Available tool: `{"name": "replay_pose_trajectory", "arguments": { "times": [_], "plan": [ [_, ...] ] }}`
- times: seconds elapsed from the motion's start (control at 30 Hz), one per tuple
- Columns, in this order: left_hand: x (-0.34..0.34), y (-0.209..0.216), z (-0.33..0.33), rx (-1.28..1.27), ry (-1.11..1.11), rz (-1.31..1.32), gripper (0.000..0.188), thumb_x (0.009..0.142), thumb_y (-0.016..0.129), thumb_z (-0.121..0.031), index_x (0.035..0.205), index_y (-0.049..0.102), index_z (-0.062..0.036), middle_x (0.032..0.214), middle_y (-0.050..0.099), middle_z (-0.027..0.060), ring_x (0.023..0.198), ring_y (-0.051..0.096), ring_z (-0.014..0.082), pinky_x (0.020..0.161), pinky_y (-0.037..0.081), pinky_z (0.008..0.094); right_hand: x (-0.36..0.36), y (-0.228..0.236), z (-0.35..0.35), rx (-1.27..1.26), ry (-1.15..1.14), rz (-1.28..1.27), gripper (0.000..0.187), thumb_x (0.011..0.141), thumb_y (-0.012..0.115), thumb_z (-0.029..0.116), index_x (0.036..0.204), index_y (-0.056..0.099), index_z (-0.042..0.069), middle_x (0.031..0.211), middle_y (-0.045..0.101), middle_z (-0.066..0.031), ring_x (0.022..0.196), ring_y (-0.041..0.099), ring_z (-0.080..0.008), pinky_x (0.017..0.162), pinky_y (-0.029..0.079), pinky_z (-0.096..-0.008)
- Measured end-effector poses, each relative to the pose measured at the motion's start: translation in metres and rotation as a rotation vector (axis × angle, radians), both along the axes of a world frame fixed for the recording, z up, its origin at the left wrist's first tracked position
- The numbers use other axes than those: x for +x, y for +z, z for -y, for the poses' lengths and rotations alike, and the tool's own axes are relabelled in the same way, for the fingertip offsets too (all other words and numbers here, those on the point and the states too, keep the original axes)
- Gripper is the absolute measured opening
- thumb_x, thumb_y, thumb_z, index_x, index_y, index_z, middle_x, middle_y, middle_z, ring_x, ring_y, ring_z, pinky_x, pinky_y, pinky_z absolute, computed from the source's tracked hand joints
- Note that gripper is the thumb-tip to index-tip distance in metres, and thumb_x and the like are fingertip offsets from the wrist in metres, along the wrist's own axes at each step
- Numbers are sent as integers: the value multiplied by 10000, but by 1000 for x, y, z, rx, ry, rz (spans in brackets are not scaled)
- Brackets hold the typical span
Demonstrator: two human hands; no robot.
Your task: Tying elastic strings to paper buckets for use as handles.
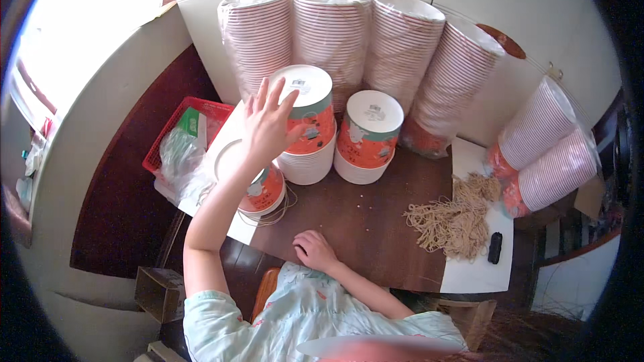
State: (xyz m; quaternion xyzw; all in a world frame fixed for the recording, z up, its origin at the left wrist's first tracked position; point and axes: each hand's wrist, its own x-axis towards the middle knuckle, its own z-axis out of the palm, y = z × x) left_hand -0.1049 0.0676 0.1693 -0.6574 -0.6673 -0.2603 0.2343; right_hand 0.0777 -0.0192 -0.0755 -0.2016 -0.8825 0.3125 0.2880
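Note:
My left hand (268,124) reaches forward with spread fingers, against or just over the left-hand upturned stack of red paper buckets (312,135). Whether it touches them I cannot tell. A second upturned bucket stack (368,141) stands just right of it. Under my left forearm is another upturned red bucket (263,194), partly hidden, with loose cord (290,204) around its base. My right hand (315,251) rests at the table's near edge, its fingers curled in and nothing visible in them.
Tall plastic-wrapped bucket stacks (329,40) line the back; more wrapped stacks (553,167) lean at the right. A tangle of tan string (453,221) and a small black object (495,248) lie on the table (335,218). A red basket (155,147) with plastic bags stands left.

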Motion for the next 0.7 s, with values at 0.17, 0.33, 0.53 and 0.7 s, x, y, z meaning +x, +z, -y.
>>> {"name": "replay_pose_trajectory", "arguments": {
  "times": [0.17,0.33,0.53,0.7],
  "plan": [
    [-16,-18,-20,75,-218,55,270,690,653,-106,938,563,-48,1067,537,150,1090,471,320,869,421,416,-2,-2,-3,-37,-6,-63,114,748,557,116,840,563,48,907,567,-111,920,517,-291,836,417,-377],
    [2,37,-14,298,-158,197,132,768,627,-146,768,554,-36,725,590,113,639,588,273,586,468,341,0,-8,-4,-86,-17,-112,104,757,548,117,836,549,48,873,560,-115,897,516,-300,822,416,-385],
    [1,29,-18,-14,-117,-70,265,667,686,-235,831,564,-66,867,597,83,856,572,262,758,456,375,1,-6,-3,-83,-32,-124,94,764,543,118,825,546,47,874,562,-109,889,518,-294,809,418,-384],
    [-1,12,-28,-180,-87,18,203,663,633,-109,832,544,-40,904,580,118,847,566,314,744,447,401,2,-3,-5,-75,-60,-148,68,737,568,91,787,568,46,852,583,-92,864,540,-267,796,433,-361]
  ]
}}
